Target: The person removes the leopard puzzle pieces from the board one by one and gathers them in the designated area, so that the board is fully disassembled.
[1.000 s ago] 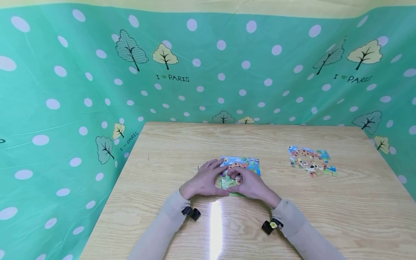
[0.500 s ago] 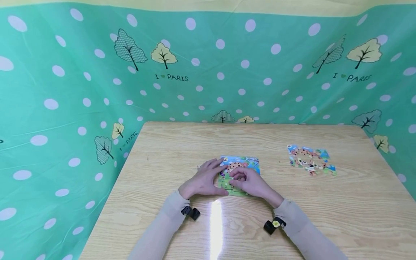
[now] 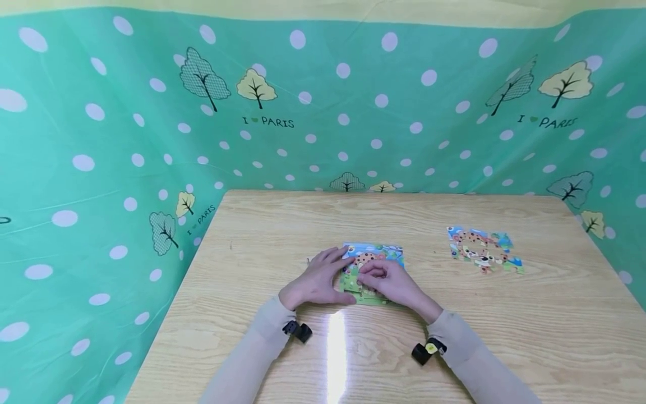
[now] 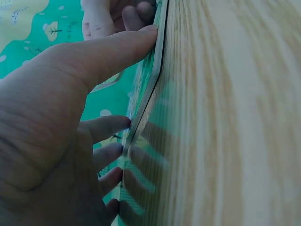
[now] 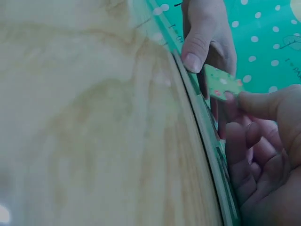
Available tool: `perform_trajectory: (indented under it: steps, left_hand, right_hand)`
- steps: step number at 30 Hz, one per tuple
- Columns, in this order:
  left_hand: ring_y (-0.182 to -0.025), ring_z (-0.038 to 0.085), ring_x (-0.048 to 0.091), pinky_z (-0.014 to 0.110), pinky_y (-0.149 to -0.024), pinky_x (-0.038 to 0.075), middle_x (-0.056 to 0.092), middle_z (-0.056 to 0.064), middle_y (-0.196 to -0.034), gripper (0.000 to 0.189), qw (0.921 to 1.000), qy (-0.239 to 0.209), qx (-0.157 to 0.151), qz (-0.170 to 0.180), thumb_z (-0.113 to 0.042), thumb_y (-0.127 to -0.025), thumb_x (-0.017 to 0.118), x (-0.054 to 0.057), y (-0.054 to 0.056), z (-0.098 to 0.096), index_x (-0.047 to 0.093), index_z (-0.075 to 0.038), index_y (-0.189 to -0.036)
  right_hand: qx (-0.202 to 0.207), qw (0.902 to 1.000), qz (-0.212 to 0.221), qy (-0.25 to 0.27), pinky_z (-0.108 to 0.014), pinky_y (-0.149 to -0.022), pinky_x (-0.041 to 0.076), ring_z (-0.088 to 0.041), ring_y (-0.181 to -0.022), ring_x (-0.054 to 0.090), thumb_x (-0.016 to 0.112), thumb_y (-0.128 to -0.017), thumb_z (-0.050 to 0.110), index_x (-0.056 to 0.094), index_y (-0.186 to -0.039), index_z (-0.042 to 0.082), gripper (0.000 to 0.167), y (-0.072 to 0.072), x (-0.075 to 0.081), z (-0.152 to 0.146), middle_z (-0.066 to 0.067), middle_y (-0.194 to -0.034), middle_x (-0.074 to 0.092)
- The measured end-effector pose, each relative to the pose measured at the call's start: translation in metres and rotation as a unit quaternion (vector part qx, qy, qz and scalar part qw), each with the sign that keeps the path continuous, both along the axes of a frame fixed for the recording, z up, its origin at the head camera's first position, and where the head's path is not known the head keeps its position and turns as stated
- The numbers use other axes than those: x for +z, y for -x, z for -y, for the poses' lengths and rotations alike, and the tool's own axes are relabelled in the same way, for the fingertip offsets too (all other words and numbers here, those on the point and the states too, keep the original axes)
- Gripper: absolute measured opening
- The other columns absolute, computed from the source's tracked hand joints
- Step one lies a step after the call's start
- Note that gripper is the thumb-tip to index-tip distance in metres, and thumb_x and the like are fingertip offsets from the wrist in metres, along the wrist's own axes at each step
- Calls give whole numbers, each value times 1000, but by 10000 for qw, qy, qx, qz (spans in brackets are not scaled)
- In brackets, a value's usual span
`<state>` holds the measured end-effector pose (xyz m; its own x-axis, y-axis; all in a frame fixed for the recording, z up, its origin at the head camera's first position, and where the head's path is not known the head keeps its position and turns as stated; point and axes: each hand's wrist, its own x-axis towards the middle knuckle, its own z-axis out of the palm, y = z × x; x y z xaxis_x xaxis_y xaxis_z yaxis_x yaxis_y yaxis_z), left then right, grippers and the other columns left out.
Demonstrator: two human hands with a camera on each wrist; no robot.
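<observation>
A picture puzzle board [image 3: 377, 248] with a spotted animal on blue and green lies on the table, partly hidden by both hands. My left hand [image 3: 317, 282] is at its left side, fingers spread. In the left wrist view the thumb [image 4: 117, 51] reaches along the board's near edge [image 4: 149, 87] and the other fingertips are down by its left side. My right hand [image 3: 392, 282] is over the board's middle. Between its thumb and index finger it pinches a green puzzle piece [image 5: 222, 84] with small flower marks, tilted above the board; its other fingers are curled.
Several puzzle pieces [image 3: 469, 237], loosely set together, lie on the wooden table [image 3: 272, 219] to the right of the board. A green dotted cloth [image 3: 323, 112] hangs behind and at both sides of the table. A bright light reflection [image 3: 336, 353] shows in front of the board.
My right hand has shifted slightly to the right, its thumb and index finger drawing together over the board. The left hand keeps its place, and the pieces at the right lie as before.
</observation>
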<state>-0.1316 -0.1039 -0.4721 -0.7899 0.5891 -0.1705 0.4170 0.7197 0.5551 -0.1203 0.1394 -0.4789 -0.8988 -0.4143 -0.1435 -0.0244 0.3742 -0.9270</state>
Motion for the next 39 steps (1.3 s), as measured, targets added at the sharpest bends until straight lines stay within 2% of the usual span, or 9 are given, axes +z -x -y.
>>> perform_trajectory:
  steps: [7, 15, 17, 19, 25, 27, 31, 34, 39]
  left_hand:
    - [-167, 35, 13, 70, -131, 15, 15, 3, -181, 104, 10000, 61, -9, -76, -62, -84, 81, -1, 0, 0, 36, -21, -168]
    - [-167, 35, 13, 70, -131, 15, 16, 3, -181, 105, 10000, 36, 9, -85, -61, -82, 82, 0, -1, 0, 36, -21, -168]
    - [-167, 35, 13, 70, -130, 15, 16, 3, -181, 105, 10000, 22, 30, -56, -61, -82, 82, 1, -1, 0, 36, -22, -168]
    - [-167, 35, 13, 70, -130, 15, 16, 3, -181, 104, 10000, 11, 56, -42, -60, -82, 83, 1, -1, -1, 37, -22, -168]
    - [-166, 34, 15, 69, -131, 15, 18, 2, -180, 104, 9999, 18, 128, -95, -60, -81, 84, 1, -3, -2, 39, -21, -166]
    - [-166, 34, 15, 68, -131, 16, 18, 1, -180, 104, 9998, 37, 161, -92, -61, -81, 84, 1, -4, -2, 39, -21, -166]
    - [-166, 34, 15, 67, -132, 15, 18, 1, -180, 103, 9998, 9, 191, -71, -61, -82, 84, 1, -4, -2, 39, -22, -166]
    - [-166, 34, 15, 67, -132, 15, 18, 1, -180, 102, 9998, -8, 184, -79, -61, -83, 84, 1, -5, -2, 40, -22, -166]
    - [-166, 34, 15, 66, -132, 14, 18, 2, -180, 102, 9998, 20, 143, -128, -61, -83, 83, 2, -4, -2, 40, -22, -166]
  right_hand:
    - [-413, 9989, -199, 12, -23, -48, 47, -8, -52, 54, 71, -104, 26, 79, -115, 8, 23, -1, 3, -6, -7, -89, 81]
    - [-739, 9962, -465, -46, -22, -56, 51, -11, -71, 69, 75, -101, 27, 80, -114, 9, 23, 2, 4, -22, -8, -98, 82]
    - [-827, 9954, -472, -43, -22, -63, 54, -12, -83, 75, 76, -101, 27, 79, -116, 8, 24, 2, 4, -27, -8, -100, 82]
    - [-925, 9947, -441, -53, -21, -67, 55, -14, -87, 77, 76, -101, 27, 78, -118, 7, 26, 2, 4, -31, -7, -101, 83]
    - [-1153, 9925, -397, -94, -22, -64, 54, -13, -88, 77, 75, -101, 24, 78, -117, 6, 25, 3, 4, -42, -10, -104, 83]
    - [-1206, 9917, -428, -97, -21, -67, 56, -11, -88, 76, 75, -101, 23, 77, -117, 4, 25, 3, 4, -46, -12, -105, 82]
    - [-1298, 9905, -403, -206, -22, -60, 54, -7, -70, 66, 71, -103, 21, 76, -121, 3, 26, 3, 4, -51, -13, -105, 81]
    - [-1321, 9904, -279, -292, -24, -51, 48, -9, -56, 54, 69, -104, 21, 76, -124, 4, 27, 4, 4, -54, -12, -103, 81]
    - [-1344, 9905, -107, -255, -26, -50, 49, -11, -53, 53, 71, -104, 24, 76, -125, 5, 30, 5, 2, -60, -10, -101, 81]
